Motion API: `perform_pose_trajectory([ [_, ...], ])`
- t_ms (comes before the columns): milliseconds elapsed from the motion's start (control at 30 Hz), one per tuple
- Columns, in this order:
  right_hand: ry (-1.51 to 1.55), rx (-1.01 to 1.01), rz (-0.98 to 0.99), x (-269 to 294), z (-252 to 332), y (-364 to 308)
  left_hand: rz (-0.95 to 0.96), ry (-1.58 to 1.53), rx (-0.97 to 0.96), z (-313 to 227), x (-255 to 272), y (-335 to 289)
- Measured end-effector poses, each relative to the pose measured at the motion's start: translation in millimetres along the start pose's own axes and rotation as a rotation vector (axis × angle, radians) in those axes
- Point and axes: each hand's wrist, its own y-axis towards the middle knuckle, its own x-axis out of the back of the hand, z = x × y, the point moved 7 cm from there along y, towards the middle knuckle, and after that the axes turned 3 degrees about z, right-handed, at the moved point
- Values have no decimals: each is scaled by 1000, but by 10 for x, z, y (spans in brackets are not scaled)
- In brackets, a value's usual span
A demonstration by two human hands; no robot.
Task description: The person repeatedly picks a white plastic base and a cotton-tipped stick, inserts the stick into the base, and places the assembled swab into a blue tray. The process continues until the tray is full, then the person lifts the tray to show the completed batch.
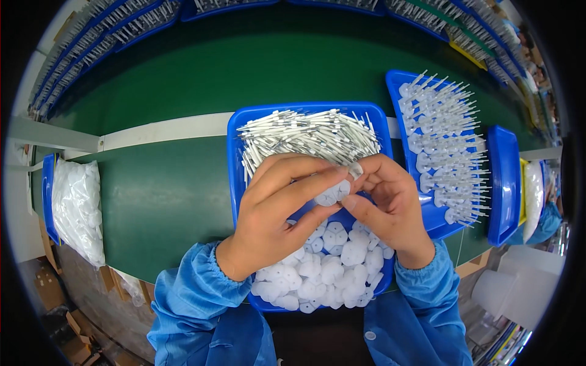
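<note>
Above a blue tray [233,131], both my hands come together at a translucent white plastic disc [333,193] with a lobed edge. My left hand [274,204] pinches the disc between thumb and fingers. From the other side, the closed thumb and fingers of my right hand [390,207] grip its edge. A small clear piece [355,169] shows at the right index fingertip; whether it belongs to the disc I cannot tell. Thin white sticks [311,134] fill the tray's far part, and a heap of similar white discs [323,268] lies in its near part.
On the right, a slanted blue tray [394,85] holds rows of discs with sticks standing in them [439,146]. Beyond it is another blue tray [504,183]. A clear bag of white parts [77,207] sits at the left edge of the green table [165,195]. Filled trays [128,30] line the back.
</note>
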Motion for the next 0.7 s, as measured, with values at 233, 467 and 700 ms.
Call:
perform_pose_trajectory([
  [233, -97, -4, 35, 46, -16, -35, 44, 46, -55, -8, -37, -15],
  [467, -239, -30, -8, 84, 85, -83, 97, 57, -100, -14, -72, 5],
  [700, -1192, 308, 111, 1, 255, -253, 290, 111, 165, 92, -252, -51],
])
